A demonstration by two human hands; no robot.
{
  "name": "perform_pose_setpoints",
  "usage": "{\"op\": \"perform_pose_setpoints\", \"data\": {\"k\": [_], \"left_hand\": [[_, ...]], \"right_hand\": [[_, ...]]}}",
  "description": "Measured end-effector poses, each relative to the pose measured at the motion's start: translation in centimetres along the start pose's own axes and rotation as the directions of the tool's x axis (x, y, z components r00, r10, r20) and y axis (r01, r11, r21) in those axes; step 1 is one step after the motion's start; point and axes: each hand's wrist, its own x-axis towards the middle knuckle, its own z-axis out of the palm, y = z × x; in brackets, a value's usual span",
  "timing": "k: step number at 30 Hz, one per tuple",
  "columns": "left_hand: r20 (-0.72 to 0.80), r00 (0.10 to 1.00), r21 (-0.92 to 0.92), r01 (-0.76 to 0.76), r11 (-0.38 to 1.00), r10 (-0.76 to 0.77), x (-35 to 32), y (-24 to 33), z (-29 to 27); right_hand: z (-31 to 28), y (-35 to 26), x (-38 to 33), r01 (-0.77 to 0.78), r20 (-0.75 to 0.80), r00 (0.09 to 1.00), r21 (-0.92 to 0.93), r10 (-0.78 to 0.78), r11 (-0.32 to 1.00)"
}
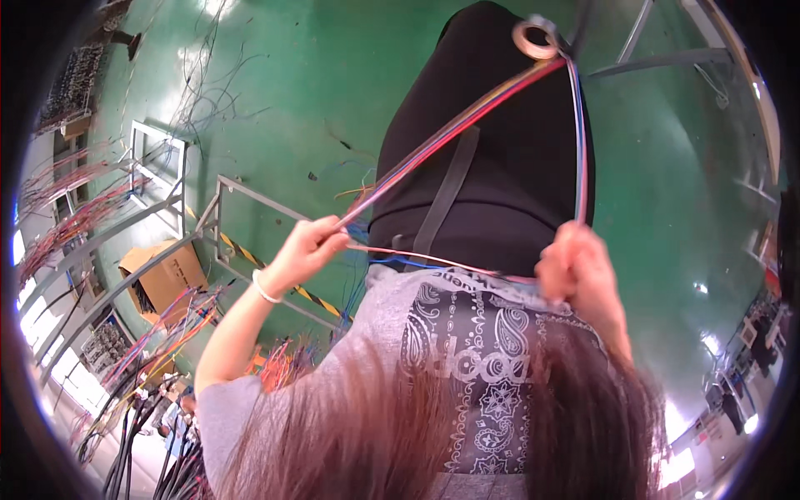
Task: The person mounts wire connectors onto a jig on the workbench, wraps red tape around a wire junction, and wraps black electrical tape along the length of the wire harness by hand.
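Observation:
My left hand (307, 250) pinches a bundle of thin coloured wires (454, 127): red, blue, orange and purple. The strands run taut from it up to a tan tape roll (534, 38) at the top of the view. From the roll, more blue and red wires (579, 142) drop straight down into my right hand (575, 268), which is closed around them. A loose pink strand (433, 260) sags between the two hands across my waist. A white band circles my left wrist. My hair, grey patterned shirt and black trousers fill the middle of the view.
Green floor (317, 75) with stray wire offcuts lies below. Grey metal frames (221, 196) and a cardboard box (162, 275) stand at the left, by a yellow-black striped strip. Wire harness bundles (158, 333) hang at the lower left. Another metal frame (658, 58) is at the upper right.

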Motion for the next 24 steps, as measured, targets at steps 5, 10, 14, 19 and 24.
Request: {"op": "perform_pose_setpoints", "data": {"k": [5, 10, 14, 19, 24], "left_hand": [[-0.212, 0.977, 0.624, 0.116, 0.772, 0.024, 1.7, 1.0, -9.7], [-0.351, 0.933, 0.449, 0.24, 0.861, -0.078, -0.4, -10.2, -15.9], [0.159, 0.987, 0.767, -0.128, 0.629, 0.007, 7.2, -5.8, -8.2], [0.104, 0.921, 0.433, -0.381, 0.817, 0.374, 18.1, 11.1, 2.7], [0.216, 0.941, -0.205, -0.216, 0.955, 0.26, 23.5, 14.1, 9.2]], "right_hand": [[-11.8, -13.0, 0.0, 0.226, -0.055, 0.78, -0.905, -0.624, 0.361], [-2.3, -6.7, 2.1, 0.355, 0.185, 0.923, -0.745, -0.337, 0.564], [1.7, -0.1, 4.6, 0.345, 0.248, 0.932, -0.825, -0.263, 0.448], [2.0, 0.6, 4.3, 0.348, 0.192, 0.908, -0.842, -0.374, 0.412], [1.6, 0.3, 4.4, 0.417, 0.23, 0.851, -0.842, -0.471, 0.343]]}}
